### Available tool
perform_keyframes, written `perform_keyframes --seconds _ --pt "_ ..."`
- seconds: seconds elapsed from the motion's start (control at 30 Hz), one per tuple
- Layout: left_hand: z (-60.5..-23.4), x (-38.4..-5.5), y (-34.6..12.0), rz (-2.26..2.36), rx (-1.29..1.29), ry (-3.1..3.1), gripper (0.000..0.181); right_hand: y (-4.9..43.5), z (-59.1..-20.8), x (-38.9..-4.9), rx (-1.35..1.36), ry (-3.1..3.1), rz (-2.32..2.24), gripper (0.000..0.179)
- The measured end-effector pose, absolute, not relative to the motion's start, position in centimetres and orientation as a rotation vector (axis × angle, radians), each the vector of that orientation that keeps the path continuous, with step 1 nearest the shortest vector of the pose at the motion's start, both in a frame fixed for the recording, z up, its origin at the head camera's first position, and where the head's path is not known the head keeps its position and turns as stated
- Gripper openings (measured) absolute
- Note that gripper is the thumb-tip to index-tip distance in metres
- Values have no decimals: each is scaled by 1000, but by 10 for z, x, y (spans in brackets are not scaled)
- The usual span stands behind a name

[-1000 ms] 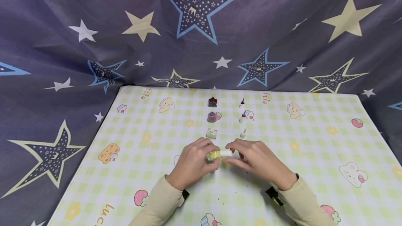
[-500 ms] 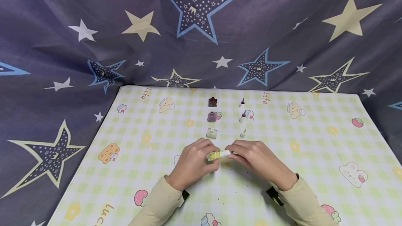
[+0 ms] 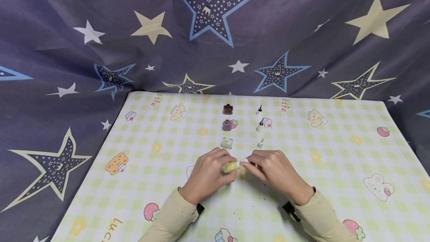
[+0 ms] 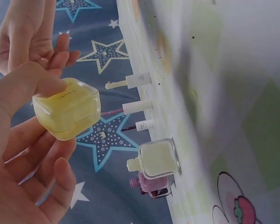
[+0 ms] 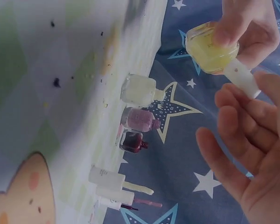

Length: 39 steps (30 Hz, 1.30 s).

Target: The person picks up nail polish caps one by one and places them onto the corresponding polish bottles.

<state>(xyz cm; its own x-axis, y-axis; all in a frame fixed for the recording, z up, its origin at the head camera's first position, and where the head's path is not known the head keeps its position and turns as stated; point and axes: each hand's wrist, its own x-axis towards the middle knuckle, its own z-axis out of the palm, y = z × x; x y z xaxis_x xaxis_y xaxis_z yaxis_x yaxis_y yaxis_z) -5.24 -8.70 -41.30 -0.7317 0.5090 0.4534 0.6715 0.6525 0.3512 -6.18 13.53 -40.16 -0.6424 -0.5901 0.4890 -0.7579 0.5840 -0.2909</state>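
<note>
My left hand [image 3: 209, 174] holds a squarish bottle of yellow nail polish [image 4: 70, 109] between thumb and fingers, tilted sideways above the table. A white cap [image 5: 241, 78] sits at the bottle's neck, pointing toward my right hand [image 3: 277, 171]. The thumb and fingers of that hand pinch the cap, which the head view shows largely covered. Just beyond the hands, three uncapped polish bottles stand in a column: pale cream [image 3: 227, 143], purple [image 3: 227, 125] and dark red [image 3: 228, 109].
Right of those bottles, three white brush caps stand with bristles upward: a cream one [image 3: 261, 143], a purple one [image 3: 260, 126] and a dark red one [image 3: 259, 110]. Small dark specks dot the checked tablecloth [image 3: 174, 212]. A star-patterned curtain [image 3: 208, 62] hangs behind.
My right thumb and fingers shift around the white cap, loosely apart at first, then closed on its end, now covering more of it. My left hand and the yellow bottle stay nearly in place.
</note>
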Motion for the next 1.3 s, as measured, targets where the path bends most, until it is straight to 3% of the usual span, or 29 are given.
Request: perform_keyframes --seconds 0.13,0.4,0.9,1.3 --pt "-413 -53 -88 -733 -928 -2566 17 139 -399 -62 1099 -2482 688 19" --pt "-414 -54 -91 -728 -911 -2582 17 149 -391 -59 1233 -2492 693 33" --pt "-412 -51 -90 -723 -919 -2587 17 144 -396 -60 1216 -2446 658 10" --pt "-410 -50 -86 -718 -928 -2587 18 139 -400 -59 1111 -2441 646 28"
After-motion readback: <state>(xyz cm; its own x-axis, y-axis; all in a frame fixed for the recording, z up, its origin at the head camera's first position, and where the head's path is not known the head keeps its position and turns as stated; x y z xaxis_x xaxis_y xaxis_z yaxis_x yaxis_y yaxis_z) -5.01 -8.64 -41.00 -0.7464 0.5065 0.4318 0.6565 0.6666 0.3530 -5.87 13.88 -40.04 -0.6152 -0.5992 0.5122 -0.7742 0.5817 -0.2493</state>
